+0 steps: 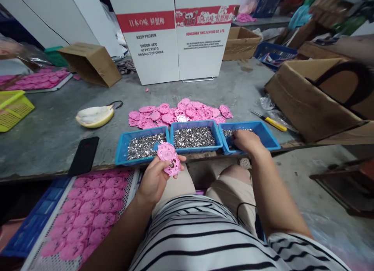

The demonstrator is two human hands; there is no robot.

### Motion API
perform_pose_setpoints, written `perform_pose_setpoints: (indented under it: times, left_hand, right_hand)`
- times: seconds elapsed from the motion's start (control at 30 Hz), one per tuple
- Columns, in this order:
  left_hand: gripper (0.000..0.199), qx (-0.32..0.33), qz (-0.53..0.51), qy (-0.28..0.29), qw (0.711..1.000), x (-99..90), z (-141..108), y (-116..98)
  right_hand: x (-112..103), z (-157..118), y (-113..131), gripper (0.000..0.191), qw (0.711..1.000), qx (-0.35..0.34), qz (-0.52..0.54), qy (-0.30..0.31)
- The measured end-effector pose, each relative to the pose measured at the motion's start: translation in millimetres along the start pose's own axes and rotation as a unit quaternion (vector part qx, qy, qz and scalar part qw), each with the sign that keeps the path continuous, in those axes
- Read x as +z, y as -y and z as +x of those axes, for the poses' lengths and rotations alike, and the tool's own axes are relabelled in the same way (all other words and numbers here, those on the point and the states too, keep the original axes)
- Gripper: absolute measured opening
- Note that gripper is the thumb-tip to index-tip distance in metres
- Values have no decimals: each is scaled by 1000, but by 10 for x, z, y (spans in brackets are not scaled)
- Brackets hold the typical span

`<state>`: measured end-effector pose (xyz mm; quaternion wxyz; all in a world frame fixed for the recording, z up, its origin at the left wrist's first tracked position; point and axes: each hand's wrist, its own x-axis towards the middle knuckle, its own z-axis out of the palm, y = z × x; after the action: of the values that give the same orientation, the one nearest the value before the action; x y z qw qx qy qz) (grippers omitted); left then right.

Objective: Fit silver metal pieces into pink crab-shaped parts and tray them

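My left hand point(155, 177) grips a pink plastic piece point(167, 153) with a scalloped outline and a small metal part set in its lower half. It is held just in front of the left blue tray point(119, 154). My right hand point(247, 141) reaches into the right blue tray point(268, 136), its fingertips down among small metal parts and hidden from view. Between these stands the middle blue tray point(193, 149), full of small silvery metal pieces point(194, 137). Behind the trays lies a loose heap of similar pink pieces point(166, 117).
A black phone point(84, 156) and a yellow dish point(96, 117) lie on the left. A yellow-handled screwdriver point(274, 123) and cardboard box point(315, 99) are at right. A white carton point(175, 41) stands behind. Below left, a perforated tray point(128, 201) holds rows of pink pieces.
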<state>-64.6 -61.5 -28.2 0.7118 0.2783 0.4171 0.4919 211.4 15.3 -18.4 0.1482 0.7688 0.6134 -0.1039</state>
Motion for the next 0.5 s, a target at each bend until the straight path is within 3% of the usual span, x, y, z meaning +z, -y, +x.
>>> perform_pose_setpoints:
  times: [0.3,0.5]
  left_hand:
    - [35,-2,31,-1,1000,77,34,-36]
    - [22,0,42,22,999,170,46,-47]
  right_hand:
    - [17,12,-119,32,996,17,55,-73]
    - [41,39,-158,30,992,7,95,-88]
